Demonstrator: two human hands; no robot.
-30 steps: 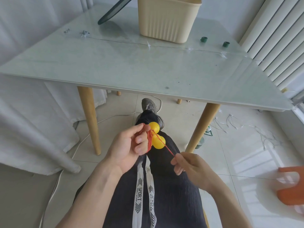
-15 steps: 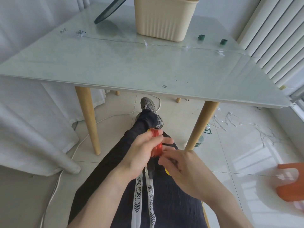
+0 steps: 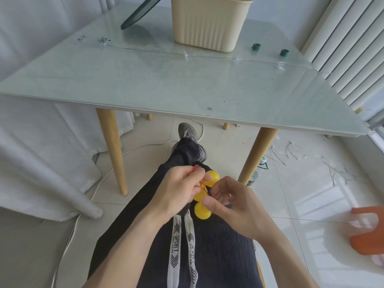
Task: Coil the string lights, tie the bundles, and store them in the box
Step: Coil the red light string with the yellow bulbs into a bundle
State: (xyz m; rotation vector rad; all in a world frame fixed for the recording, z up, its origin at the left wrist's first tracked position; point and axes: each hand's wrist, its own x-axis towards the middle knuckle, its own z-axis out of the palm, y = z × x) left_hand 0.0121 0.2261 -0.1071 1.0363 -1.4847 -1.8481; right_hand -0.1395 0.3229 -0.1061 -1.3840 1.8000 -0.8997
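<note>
Over my lap I hold a small bundle of yellow ball lights (image 3: pixel 204 194) wound with red cord (image 3: pixel 201 185). My left hand (image 3: pixel 176 189) grips the bundle from the left, with red cord ends sticking out above its fingers. My right hand (image 3: pixel 230 201) pinches the lower yellow ball between thumb and fingers. A thin clear string of lights (image 3: pixel 207 56) lies stretched across the glass table (image 3: pixel 145 84). The beige ribbed box (image 3: pixel 209 21) stands at the table's far edge.
Two small green caps (image 3: pixel 256 46) (image 3: pixel 284 52) lie right of the box. More clear light strings (image 3: pixel 311 159) are scattered on the floor at right. An orange stool (image 3: pixel 367 231) stands at the right edge. A white cable (image 3: pixel 83 206) runs along the floor at left.
A second ago my right hand pulled the red cord out to the right. It has since come back against the bundle, and the yellow balls show between both hands.
</note>
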